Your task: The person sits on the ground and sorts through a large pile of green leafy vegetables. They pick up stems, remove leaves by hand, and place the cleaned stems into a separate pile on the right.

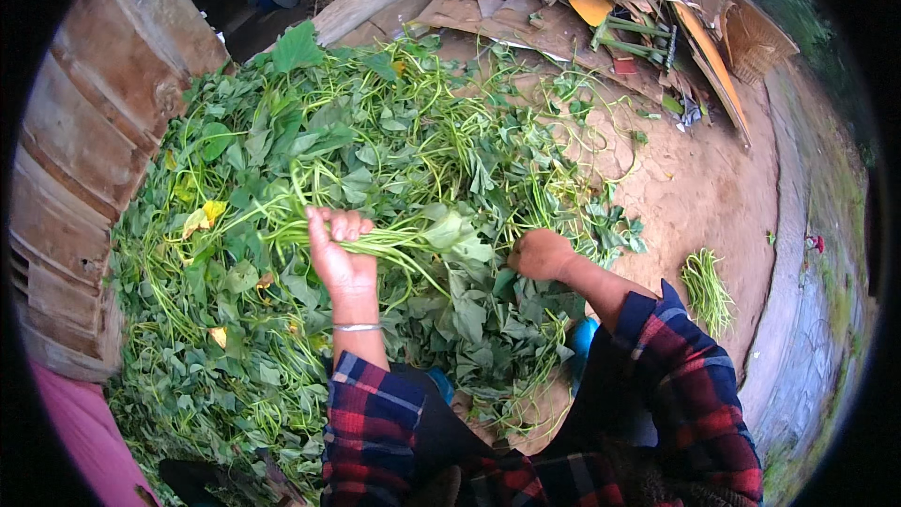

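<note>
My left hand [341, 250] is wrapped around a bundle of long green stems [383, 238], lifted just above a wide heap of leafy vines [394, 148]. Pale leaves [457, 234] hang at the right end of the bundle, and the cut-looking ends fan out left of my thumb. My right hand [540, 255] is curled low at the heap's right side, close to those leaves. Its fingertips point down and away, so whether it grips any leaf is hidden. Yellowed leaves [204, 218] show here and there in the heap.
A small pile of bare stems [707, 292] lies on the earthen floor [676, 211] to the right. Wooden boards [105, 120] stand at the left, above pink cloth [84, 429]. Flattened cardboard [486, 14], dry scraps and a woven basket [757, 42] lie at the back.
</note>
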Motion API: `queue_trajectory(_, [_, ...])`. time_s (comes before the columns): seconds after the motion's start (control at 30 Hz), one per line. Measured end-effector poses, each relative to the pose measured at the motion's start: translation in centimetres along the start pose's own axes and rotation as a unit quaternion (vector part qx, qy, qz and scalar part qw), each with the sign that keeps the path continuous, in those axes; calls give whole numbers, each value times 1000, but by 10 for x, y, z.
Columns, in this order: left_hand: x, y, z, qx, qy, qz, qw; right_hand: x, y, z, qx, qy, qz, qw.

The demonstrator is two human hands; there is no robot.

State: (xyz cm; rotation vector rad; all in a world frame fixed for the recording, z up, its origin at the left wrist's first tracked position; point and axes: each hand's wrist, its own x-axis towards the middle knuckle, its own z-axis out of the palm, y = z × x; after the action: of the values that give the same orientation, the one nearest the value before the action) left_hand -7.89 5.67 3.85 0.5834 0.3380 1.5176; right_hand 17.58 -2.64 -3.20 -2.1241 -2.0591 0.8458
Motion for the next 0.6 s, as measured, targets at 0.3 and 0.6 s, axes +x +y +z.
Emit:
queue_trajectory(0.3, [-6, -11, 7, 69, -12, 4, 998, -19, -27, -28, 378, 113, -240, 887])
queue_trajectory(0.6, [-22, -35, 29, 95, -44, -49, 993, -14, -51, -1, 100, 302, -188, 929])
